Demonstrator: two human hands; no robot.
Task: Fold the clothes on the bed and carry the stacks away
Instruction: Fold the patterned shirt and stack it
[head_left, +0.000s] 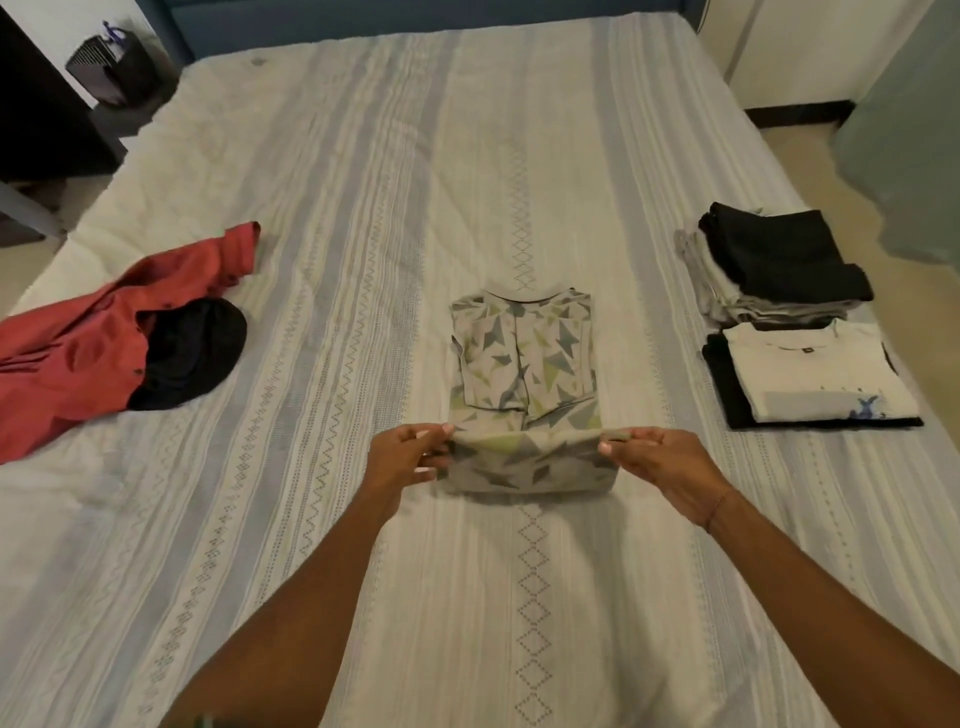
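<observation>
- Thing in hand: the grey short-sleeve shirt w/ green-and-blue triangle print (522, 364), lying centre of the striped white-and-blue bed cover (363, 208), directly at 12 o'clock from us.
- Its long axis runs 6-to-12, collar at the far end, sides already folded in; the near hem is lifted off the bed.
- Our left hand (408, 457) pinches the hem's 9 o'clock corner, thumb and fingers curled on the cloth.
- Our right hand (660, 467) pinches the 3 o'clock corner the same way; both hands level, one at each side of the shirt, neither nearer than the other.
- Key relation, as we judge it: the hem must travel straight toward 12, along the long axis, to land near the collar. Hands should move together or the fold skews.
- Folded stacks sit well apart at 2 o'clock: a white tee on black cloth (815, 379) nearer, a black-on-grey pile (779, 265) beyond it.
- Unfolded yet at 10 o'clock: a red button shirt (93, 332) w/ a black garment (192, 353) lying on it.
- So approx. mid-task, carrying not begun.
</observation>
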